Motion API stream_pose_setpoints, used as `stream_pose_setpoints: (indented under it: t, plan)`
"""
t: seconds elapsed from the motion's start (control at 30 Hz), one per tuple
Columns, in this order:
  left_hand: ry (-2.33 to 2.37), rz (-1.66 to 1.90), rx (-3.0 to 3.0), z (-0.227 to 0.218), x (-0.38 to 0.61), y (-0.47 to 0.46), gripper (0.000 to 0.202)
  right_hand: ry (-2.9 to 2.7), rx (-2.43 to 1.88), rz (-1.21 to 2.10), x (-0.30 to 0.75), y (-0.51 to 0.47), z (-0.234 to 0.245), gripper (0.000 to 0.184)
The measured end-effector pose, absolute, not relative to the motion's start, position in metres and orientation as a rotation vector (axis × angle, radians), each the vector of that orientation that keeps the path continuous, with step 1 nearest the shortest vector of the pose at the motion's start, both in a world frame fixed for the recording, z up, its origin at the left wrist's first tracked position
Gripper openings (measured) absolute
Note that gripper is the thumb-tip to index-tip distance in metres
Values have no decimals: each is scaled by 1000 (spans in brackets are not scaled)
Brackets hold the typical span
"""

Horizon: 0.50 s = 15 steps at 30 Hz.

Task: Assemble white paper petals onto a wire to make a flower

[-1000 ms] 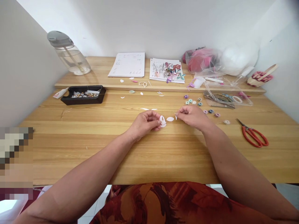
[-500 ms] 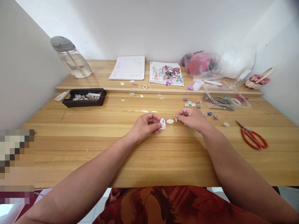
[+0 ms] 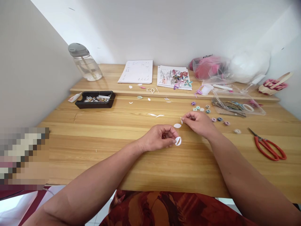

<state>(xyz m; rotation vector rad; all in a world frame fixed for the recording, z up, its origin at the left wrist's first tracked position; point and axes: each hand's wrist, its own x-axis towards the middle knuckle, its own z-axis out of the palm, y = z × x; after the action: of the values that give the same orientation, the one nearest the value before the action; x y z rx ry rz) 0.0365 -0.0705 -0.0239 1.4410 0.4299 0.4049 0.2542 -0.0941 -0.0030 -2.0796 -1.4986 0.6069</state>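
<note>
My left hand [image 3: 160, 137] rests on the wooden table [image 3: 94, 147] with its fingers pinched on a small white paper petal piece [image 3: 178, 141]. My right hand [image 3: 199, 123] lies a little farther back, fingertips pinched on a tiny white paper petal [image 3: 181, 120]. One loose white petal [image 3: 177, 126] lies flat on the table between the two hands. Thin white paper strips [image 3: 155, 115] lie just beyond them.
Red scissors [image 3: 268, 146] lie at the right. Small coloured paper coils [image 3: 207, 110] and a clear plastic tray [image 3: 237, 103] sit behind my right hand. A black tray of beads [image 3: 95, 99], a water bottle [image 3: 86, 62], paper sheets [image 3: 138, 71] and plastic bags [image 3: 211, 66] stand at the back.
My left hand has drawn nearer to me with its petal piece, away from the loose petal. The view has shifted left. My right hand keeps its pinch.
</note>
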Motion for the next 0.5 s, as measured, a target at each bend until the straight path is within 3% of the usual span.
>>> stream_pose_setpoints:
  t: [0.5]
  plan:
    - [502, 416, 1383, -28, 37, -69, 29, -1431, -1869, 550, 242, -81, -21, 25]
